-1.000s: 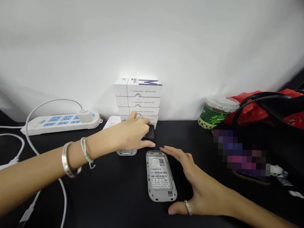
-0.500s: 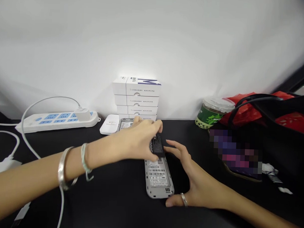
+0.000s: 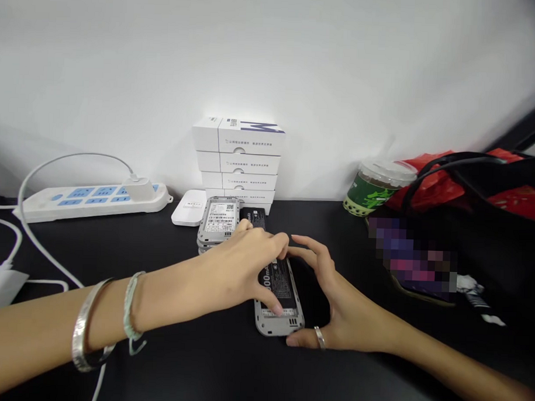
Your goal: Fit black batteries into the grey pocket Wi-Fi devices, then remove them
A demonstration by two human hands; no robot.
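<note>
On the black table lies a grey device body (image 3: 277, 326) with its back open and a white label inside. My left hand (image 3: 241, 255) is closed on a black battery (image 3: 285, 286). The battery now lies along the device's recess, with my thumb on its lower end; my hand hides its upper part. My right hand (image 3: 329, 296) curves round the device's right side, thumb at the lower corner and fingertips by the upper edge. Behind my left hand are stacked similar grey bodies (image 3: 218, 219) and another black battery (image 3: 255, 216).
White boxes (image 3: 252, 142) are stacked against the wall. Left of them lie white covers (image 3: 190, 208) and a power strip (image 3: 92, 199) with a plugged-in charger and cables. A green drink cup (image 3: 373, 189), a pixelated object (image 3: 410, 258) and a black bag (image 3: 507, 232) stand on the right.
My left hand has lowered the battery from a tilt over the device into its recess, the thumb moving towards the near end. My right hand stays beside the device. The view has shifted slightly.
</note>
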